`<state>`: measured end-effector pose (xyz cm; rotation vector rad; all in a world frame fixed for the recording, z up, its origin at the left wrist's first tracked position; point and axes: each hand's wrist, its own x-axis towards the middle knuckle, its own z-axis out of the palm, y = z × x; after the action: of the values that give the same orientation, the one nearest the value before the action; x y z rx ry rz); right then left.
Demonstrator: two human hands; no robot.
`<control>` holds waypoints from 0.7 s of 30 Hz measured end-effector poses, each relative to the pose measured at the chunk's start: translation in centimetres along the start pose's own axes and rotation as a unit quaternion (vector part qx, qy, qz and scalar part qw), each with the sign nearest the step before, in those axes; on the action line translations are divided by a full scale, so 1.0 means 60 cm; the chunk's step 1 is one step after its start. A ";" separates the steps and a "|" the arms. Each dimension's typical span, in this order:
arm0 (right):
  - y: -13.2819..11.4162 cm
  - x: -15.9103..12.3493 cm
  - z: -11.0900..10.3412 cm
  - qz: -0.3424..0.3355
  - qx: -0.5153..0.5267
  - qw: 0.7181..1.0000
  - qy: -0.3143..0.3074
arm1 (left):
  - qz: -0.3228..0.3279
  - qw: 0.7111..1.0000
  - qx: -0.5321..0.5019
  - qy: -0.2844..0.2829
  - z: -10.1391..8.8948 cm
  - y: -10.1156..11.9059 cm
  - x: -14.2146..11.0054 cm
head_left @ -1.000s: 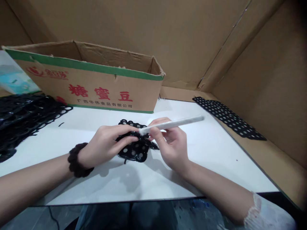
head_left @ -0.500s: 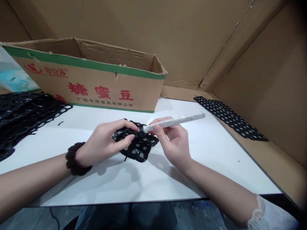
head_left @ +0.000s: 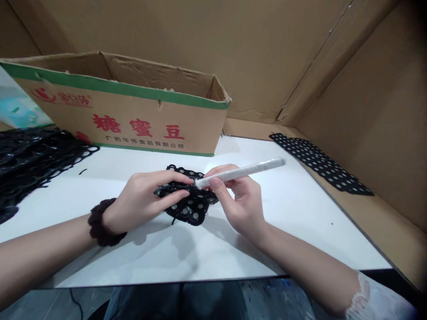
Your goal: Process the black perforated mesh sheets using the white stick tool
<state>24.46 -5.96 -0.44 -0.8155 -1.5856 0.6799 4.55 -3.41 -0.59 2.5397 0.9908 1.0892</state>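
My left hand (head_left: 147, 198) pinches a small black sheet full of round holes (head_left: 190, 204) and holds it just above the white table (head_left: 300, 213). My right hand (head_left: 240, 200) grips a white stick-like tool (head_left: 242, 171) between thumb and fingers. The tool's tip touches the sheet's top edge, right beside my left fingertips. A dark scrunchie sits on my left wrist.
An open cardboard box with red Chinese print (head_left: 133, 115) stands behind the hands. A heap of black perforated sheets (head_left: 30, 160) lies at the left. One long perforated strip (head_left: 320, 164) rests on the cardboard ledge at the right. Cardboard walls enclose the back and right.
The black sheet was tipped up in my left hand half a second ago and has settled lower again. Both hands stay in nearly the same place.
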 end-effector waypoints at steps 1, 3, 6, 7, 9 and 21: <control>0.000 0.000 0.000 -0.001 -0.001 1.000 -0.002 | 0.000 1.000 0.000 -0.001 0.000 0.001 0.000; -0.001 0.000 0.001 -0.003 -0.001 1.000 -0.005 | -0.002 1.000 -0.001 -0.002 0.000 0.002 -0.001; 0.000 -0.001 0.001 -0.007 -0.006 1.000 -0.006 | -0.005 1.000 -0.002 -0.001 0.000 0.002 -0.003; 0.000 -0.001 0.001 -0.009 -0.009 1.000 -0.005 | -0.006 1.000 -0.003 0.000 0.001 0.002 -0.003; 0.000 -0.001 0.001 -0.012 -0.011 1.000 -0.002 | -0.006 1.000 -0.003 0.003 0.001 0.002 -0.003; -0.002 -0.002 0.001 0.005 -0.009 1.000 -0.007 | -0.020 1.000 0.007 -0.007 0.000 0.005 -0.001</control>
<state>24.41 -6.11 -0.42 -0.8351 -1.6028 0.6798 4.67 -3.69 -0.47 2.5246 1.0442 1.0566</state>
